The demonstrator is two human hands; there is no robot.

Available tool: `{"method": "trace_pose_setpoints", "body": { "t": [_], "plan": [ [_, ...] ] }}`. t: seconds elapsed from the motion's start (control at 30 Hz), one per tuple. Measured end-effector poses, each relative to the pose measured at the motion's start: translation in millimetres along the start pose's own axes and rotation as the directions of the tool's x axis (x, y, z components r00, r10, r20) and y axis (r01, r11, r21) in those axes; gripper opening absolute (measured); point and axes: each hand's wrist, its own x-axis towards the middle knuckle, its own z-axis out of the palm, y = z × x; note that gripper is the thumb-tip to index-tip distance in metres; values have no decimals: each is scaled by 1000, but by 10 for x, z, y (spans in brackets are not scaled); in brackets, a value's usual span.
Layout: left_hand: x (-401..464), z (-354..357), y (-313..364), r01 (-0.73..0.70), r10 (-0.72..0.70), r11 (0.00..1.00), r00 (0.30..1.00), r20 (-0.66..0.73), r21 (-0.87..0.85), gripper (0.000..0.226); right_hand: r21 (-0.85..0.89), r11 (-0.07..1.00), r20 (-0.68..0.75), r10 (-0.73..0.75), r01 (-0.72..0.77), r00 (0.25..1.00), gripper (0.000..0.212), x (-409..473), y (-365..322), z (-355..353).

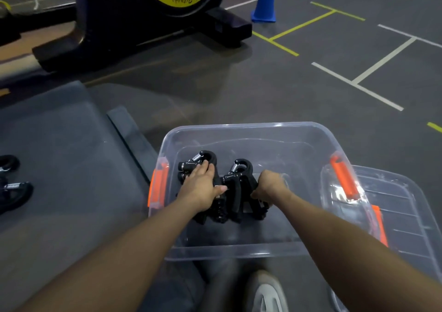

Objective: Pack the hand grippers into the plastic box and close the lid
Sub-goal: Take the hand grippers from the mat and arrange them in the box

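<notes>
grey rubbery floor point(239, 84); hands point(203, 185) seemingly gripping black sprung grippers point(235, 192), clear box point(239, 252).

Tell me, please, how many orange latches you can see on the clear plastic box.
2: one latch on the box's left end wall, beside the left hand, and one latch on its right end wall. Another orange piece shows farther right by the lid; whether it's a third is unclear.

Black hand grippers point(215, 187) with silver springs are seen in a clear plastic box point(239, 252) with orange latches point(344, 177), while a blue cone point(264, 3) is shown at one o'clock on the grey floor point(287, 84) lined white and yellow.
</notes>
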Motion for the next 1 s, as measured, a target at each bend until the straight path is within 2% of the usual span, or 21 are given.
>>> {"method": "trace_pose_setpoints", "body": {
  "t": [0.1, 0.23, 0.4, 0.5, 0.6, 0.73, 1.0],
  "plan": [
    [13, 1, -4, 0, 0, 1000, 1000, 3, 5, 75, 39, 999, -29, -9, 10, 1000, 9, 26, -20, 82],
    [-37, -44, -13, -2, 2, 999, 1000, -4, -33, 71, 133, 980, -119, -129, 145, 984, 37, 11, -61, 3],
    [-344, -412, -143, 30, -43, 998, 970, -237, -60, 36, 127, 925, -289, -312, 359, 905, 47, -195, -449, -193],
    [-647, -702, -426, 72, -96, 994, 932, -350, -80, 33, 98, 886, -337, -400, 454, 852, 47, -418, -842, -334],
    [-991, -935, -789, 117, -156, 986, 893, -421, -119, 34, 40, 856, -339, -474, 515, 813, 47, -640, -1302, -428],
    [-1563, -1186, -1402, 245, -283, 959, 841, -462, -141, 40, -11, 799, -304, -576, 602, 759, 47, -1022, -2055, -395],
    [-2281, -1372, -2508, 426, -481, 876, 733, -481, -227, 38, -24, 673, -169, -732, 739, 660, 52, -1450, -3300, 119]
  ]
}}
